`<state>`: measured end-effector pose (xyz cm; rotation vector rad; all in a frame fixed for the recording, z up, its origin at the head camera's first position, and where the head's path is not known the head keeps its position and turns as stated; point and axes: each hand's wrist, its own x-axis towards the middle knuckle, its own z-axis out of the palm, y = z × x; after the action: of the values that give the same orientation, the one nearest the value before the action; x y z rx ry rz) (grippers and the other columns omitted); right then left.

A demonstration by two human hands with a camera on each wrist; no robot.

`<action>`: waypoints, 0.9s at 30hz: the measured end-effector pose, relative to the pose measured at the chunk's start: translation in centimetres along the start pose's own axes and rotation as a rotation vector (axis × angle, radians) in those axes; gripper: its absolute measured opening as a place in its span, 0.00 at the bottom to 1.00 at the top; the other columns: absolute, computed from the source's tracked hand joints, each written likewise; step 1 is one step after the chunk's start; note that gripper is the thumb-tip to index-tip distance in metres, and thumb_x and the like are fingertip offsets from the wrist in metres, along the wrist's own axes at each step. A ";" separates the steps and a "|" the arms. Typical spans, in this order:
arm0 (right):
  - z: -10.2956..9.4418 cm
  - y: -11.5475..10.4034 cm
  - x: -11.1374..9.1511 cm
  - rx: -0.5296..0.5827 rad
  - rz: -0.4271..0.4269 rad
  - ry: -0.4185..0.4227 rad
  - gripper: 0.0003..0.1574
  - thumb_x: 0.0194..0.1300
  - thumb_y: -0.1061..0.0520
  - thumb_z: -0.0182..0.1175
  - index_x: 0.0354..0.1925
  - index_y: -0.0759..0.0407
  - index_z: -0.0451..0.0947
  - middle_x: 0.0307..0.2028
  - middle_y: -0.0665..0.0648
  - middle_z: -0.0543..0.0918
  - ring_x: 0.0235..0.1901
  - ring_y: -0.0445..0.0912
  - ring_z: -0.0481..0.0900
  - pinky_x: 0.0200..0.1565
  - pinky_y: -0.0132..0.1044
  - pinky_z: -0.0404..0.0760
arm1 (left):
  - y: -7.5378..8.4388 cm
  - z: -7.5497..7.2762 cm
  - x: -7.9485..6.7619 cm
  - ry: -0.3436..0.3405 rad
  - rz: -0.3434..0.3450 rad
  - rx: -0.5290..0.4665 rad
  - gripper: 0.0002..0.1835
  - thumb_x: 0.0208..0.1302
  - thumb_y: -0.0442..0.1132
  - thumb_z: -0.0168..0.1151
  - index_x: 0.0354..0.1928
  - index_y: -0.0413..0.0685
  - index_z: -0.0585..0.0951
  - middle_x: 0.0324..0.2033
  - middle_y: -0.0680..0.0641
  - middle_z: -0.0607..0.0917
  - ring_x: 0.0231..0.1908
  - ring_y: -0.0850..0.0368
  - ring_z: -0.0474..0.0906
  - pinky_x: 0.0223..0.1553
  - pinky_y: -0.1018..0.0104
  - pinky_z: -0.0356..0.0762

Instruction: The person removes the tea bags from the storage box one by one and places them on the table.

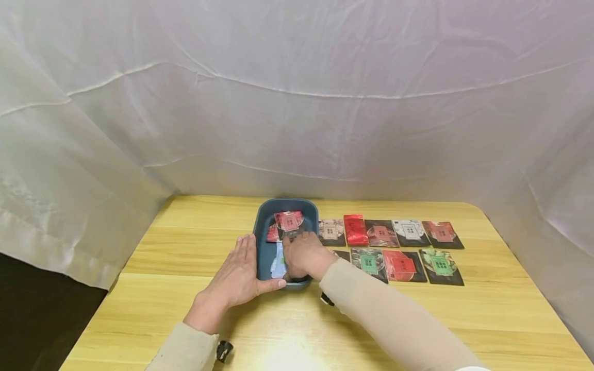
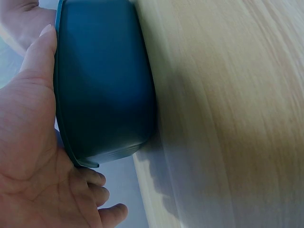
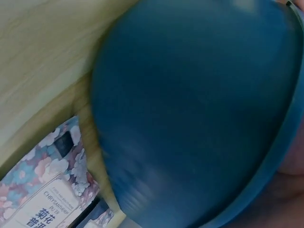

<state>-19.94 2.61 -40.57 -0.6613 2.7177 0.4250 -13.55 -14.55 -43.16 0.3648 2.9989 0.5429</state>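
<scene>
A dark blue-green plastic bin (image 1: 265, 260) stands on the table with red-and-black tea sachets (image 1: 290, 221) and a light blue packet (image 1: 279, 264) inside. My left hand (image 1: 238, 273) rests against its left side, fingers straight, thumb across the near rim. In the left wrist view, the palm lies along the edge of the bin (image 2: 104, 80). My right hand (image 1: 306, 256) reaches over the right rim into the bin, fingers down among the packets. Its fingertips are partly hidden, and whether they pinch anything cannot be told. The right wrist view shows mostly the bin's outer wall (image 3: 190, 109).
Right of the bin lie two rows of flat sachets, among them a red one (image 1: 356, 230), a white-labelled one (image 1: 411, 233) and a green-labelled one (image 1: 441, 267). A floral sachet (image 3: 47, 185) lies close beside the bin. Pale curtains (image 1: 297, 103) surround the wooden table (image 1: 176, 293).
</scene>
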 end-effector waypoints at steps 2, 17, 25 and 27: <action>0.0 0.0 0.0 -0.002 0.001 -0.001 0.67 0.50 0.21 0.62 0.74 0.54 0.54 0.64 0.64 0.74 0.64 0.58 0.69 0.65 0.51 0.68 | 0.0 0.0 0.0 0.000 0.000 -0.001 0.73 0.46 0.84 0.51 0.75 0.33 0.41 0.75 0.32 0.44 0.76 0.39 0.40 0.75 0.46 0.48; -2.5 1.8 -1.6 -0.044 -0.085 0.004 0.68 0.41 0.23 0.67 0.72 0.54 0.58 0.67 0.63 0.68 0.66 0.56 0.64 0.67 0.49 0.68 | 0.0 0.1 0.0 -0.004 -0.002 0.002 0.73 0.46 0.84 0.52 0.75 0.32 0.41 0.76 0.33 0.44 0.76 0.39 0.41 0.75 0.46 0.48; -4.7 4.1 -3.1 0.068 -0.136 -0.134 0.76 0.37 0.23 0.70 0.75 0.53 0.53 0.71 0.60 0.64 0.71 0.57 0.60 0.69 0.52 0.65 | 0.0 0.1 -0.1 0.005 0.006 -0.011 0.74 0.44 0.85 0.50 0.75 0.32 0.41 0.75 0.32 0.44 0.76 0.39 0.40 0.75 0.47 0.48; -4.9 4.6 -3.5 0.091 -0.150 -0.146 0.76 0.37 0.23 0.71 0.75 0.53 0.53 0.71 0.59 0.64 0.72 0.57 0.59 0.69 0.52 0.64 | 0.0 0.1 -0.1 0.007 0.007 -0.008 0.74 0.44 0.85 0.50 0.75 0.32 0.41 0.75 0.32 0.44 0.76 0.39 0.41 0.75 0.47 0.48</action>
<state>-20.35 6.12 -33.88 -0.7714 2.5135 0.2988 -13.45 -14.53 -43.24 0.3732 3.0022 0.5581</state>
